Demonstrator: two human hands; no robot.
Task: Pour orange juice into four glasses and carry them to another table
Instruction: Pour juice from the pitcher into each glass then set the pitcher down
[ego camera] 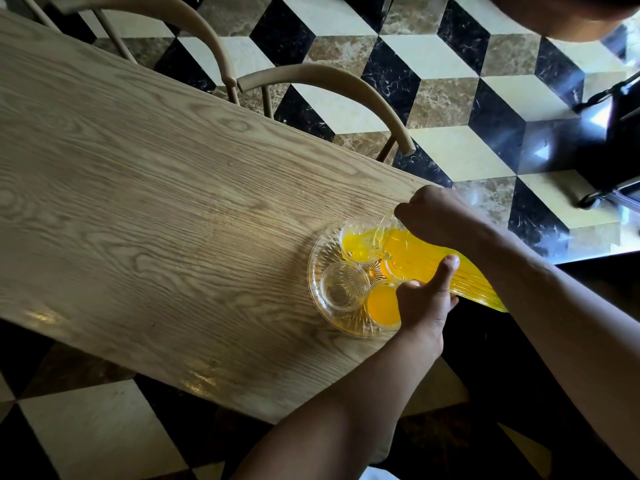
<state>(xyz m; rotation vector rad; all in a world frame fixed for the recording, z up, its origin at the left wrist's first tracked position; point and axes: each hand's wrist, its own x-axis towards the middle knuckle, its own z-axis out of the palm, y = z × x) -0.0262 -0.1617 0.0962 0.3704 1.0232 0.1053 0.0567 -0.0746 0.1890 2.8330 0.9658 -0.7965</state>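
Note:
A ribbed glass jug (436, 268) of orange juice is tilted, its spout over the far glass (358, 242), where juice is running in. My right hand (438, 216) grips the jug near its neck. My left hand (427, 299) holds the jug's body from below, thumb up on its side. The glasses stand on a cut-glass tray (320, 271) near the wooden table's right end. One glass (343, 287) is empty. The near glass (382, 304) holds juice. Another glass with juice (389, 270) is partly hidden under the jug.
The wooden table (156, 202) stretches away to the left. Two curved wooden chair backs (346, 84) stand along its far side. A black metal object (609, 143) sits on the chequered floor at the right.

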